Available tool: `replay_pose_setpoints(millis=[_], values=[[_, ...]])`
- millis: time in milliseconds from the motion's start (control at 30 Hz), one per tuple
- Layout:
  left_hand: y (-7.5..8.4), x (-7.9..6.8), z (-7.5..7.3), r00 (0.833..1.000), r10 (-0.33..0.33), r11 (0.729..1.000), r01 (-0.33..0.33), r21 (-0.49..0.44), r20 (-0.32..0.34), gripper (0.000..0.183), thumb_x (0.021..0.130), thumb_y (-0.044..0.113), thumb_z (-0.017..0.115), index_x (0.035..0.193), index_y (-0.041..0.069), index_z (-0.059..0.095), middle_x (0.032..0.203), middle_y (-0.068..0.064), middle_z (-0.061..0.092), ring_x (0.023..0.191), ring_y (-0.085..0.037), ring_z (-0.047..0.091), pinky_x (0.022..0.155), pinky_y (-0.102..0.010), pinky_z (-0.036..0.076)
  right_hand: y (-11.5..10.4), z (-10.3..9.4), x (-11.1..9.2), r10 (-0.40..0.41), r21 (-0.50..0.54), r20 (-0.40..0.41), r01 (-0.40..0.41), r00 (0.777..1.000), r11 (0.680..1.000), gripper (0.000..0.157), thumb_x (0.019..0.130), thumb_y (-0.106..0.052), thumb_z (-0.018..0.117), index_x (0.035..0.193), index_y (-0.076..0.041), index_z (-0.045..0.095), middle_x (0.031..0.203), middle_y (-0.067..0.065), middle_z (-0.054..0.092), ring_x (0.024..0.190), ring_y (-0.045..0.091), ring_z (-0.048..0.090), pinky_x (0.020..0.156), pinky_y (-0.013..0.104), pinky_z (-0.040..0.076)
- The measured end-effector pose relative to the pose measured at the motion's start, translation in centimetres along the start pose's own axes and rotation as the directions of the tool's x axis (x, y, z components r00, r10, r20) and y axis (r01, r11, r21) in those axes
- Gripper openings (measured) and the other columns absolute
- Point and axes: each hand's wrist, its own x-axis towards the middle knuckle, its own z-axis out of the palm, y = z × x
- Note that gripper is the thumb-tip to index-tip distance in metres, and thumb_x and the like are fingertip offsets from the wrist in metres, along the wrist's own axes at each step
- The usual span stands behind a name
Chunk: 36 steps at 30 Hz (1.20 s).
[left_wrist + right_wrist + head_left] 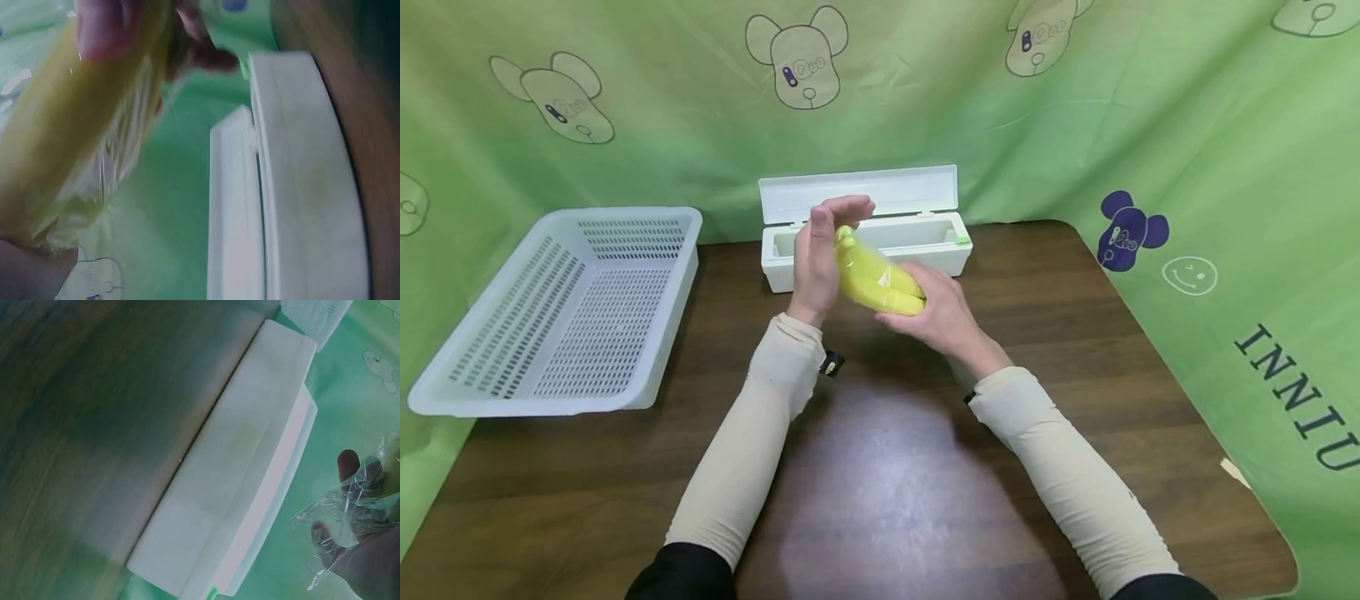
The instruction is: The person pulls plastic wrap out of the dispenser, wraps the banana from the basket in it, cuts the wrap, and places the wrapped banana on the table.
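Yellow bananas (pixel 876 279), wrapped in clear plastic film (pixel 350 506), are held up above the table in front of a long white box (pixel 953 263). My right hand (pixel 943 310) grips their right end, thumb below and fingers over the top. On the other side, my left hand (pixel 818 258) is raised with its fingers extended beside the stem end. A thumb presses on the fruit in the left wrist view, where the bananas (pixel 69 119) look shiny under the film. Loose film crosses in front of the left hand (pixel 369 565) in the right wrist view.
The white box's lid (pixel 857 190) stands raised behind it, and a small green piece (pixel 962 240) sits at its right end. A white slatted basket (pixel 677 308) is on the left of the brown wooden table (pixel 880 500). Green printed cloth surrounds the table.
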Motion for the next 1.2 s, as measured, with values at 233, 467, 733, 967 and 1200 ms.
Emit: replay_pose_setpoints(millis=[233,467,733,967,1200], values=[[-0.9,-0.7,0.1,0.995,-0.098,0.993,0.097,-0.069,-0.023,0.075,0.108,0.051,0.015,0.132,-0.006,0.057,0.125,-0.019,0.065,0.115,-0.025,0.062,0.102,-0.04,0.047,-0.1,0.0,-0.1,0.108,0.115,-0.006,-0.107,0.994,0.988,0.06,0.075,-0.024,0.089,0.128,-0.008,0.064,0.099,0.006,0.064,0.083,0.021,0.054,0.069,0.036,0.043],[-2.4,-2.5,-1.3,0.959,-0.276,0.961,0.277,-0.009,0.063,0.11,0.085,0.082,0.008,0.145,-0.002,0.046,0.135,-0.021,0.06,0.121,-0.028,0.059,0.105,-0.039,0.045,0.0,-1.4,-0.2,0.21,0.167,0.018,-0.21,0.978,0.963,0.063,0.077,-0.026,0.088,0.132,-0.009,0.062,0.098,0.009,0.063,0.083,0.023,0.053,0.069,0.038,0.043],[-0.4,-1.1,-2.2,0.997,-0.057,0.977,0.045,0.209,0.052,0.102,0.091,0.082,0.026,0.139,-0.004,0.053,0.138,-0.019,0.058,0.129,-0.025,0.052,0.112,-0.044,0.037,-0.4,-2.6,0.2,0.152,-0.251,0.186,-0.102,0.971,0.963,0.058,0.078,-0.04,0.085,0.125,-0.013,0.063,0.093,0.001,0.06,0.081,0.022,0.053,0.073,0.041,0.043],[-0.8,-1.1,-2.4,0.978,-0.198,0.934,0.167,0.315,0.067,0.084,0.093,0.074,0.048,0.132,0.001,0.061,0.132,-0.014,0.061,0.12,-0.027,0.058,0.099,-0.037,0.048,-2.8,-3.0,1.4,0.133,-0.492,0.242,0.003,0.961,0.871,0.062,0.08,-0.044,0.084,0.126,-0.01,0.059,0.101,0.005,0.064,0.092,0.028,0.059,0.088,0.049,0.041],[-1.8,-1.2,-2.1,0.974,-0.201,0.957,0.218,0.19,-0.101,0.033,0.107,0.021,0.052,0.112,-0.008,0.067,0.103,-0.021,0.072,0.095,-0.03,0.069,0.086,-0.031,0.055,-3.7,-3.7,2.1,0.109,-0.557,0.258,0.055,0.96,0.829,0.082,0.079,-0.045,0.086,0.14,-0.004,0.049,0.118,0.017,0.063,0.107,0.037,0.06,0.095,0.055,0.042]])
